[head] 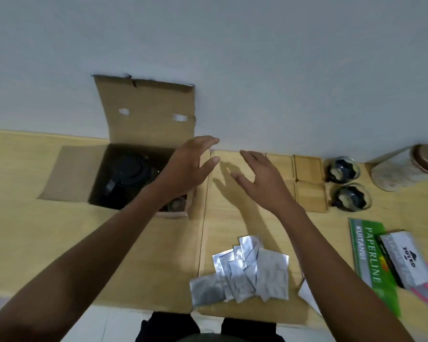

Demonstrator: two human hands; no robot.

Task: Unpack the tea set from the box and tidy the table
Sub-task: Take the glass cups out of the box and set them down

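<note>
An open cardboard box (143, 114) stands at the back of the wooden table against the wall, flaps spread. Inside lies a dark teapot (131, 172), and a small cup (176, 204) shows at the box's near right corner. My left hand (188, 164) hovers over the box's right edge, fingers apart, holding nothing. My right hand (260, 178) is open just to the right, above a wooden tray (232, 223). Two glass cups (342, 169) (351, 197) stand right of several wooden coasters (309, 181).
Several silver foil sachets (242, 270) lie in a heap on the near part of the tray. A jar with a wooden lid (405, 166) lies at the far right. A green receipt book (371, 257) and a stapler box (405, 257) sit at the right edge.
</note>
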